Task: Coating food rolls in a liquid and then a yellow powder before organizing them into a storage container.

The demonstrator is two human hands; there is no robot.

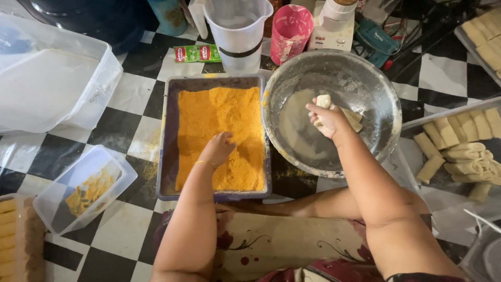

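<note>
My left hand (218, 148) is pressed into orange breadcrumbs that fill a rectangular purple tray (169, 130), fingers buried so I cannot see whether they hold anything. My right hand (329, 119) is closed on a pale rolled piece of dough (324, 102) inside a large round metal bowl (376, 89) coated with thin whitish batter. Another pale roll (354, 119) lies in the bowl just right of that hand.
Trays of pale uncoated rolls (459, 146) sit at the right. A clear tub (83, 188) with crumb remains and a tray of coated rolls (10, 235) lie at the left. A plastic jug (237, 31), a pink cup (290, 28) and a large lidded box (52, 78) stand behind.
</note>
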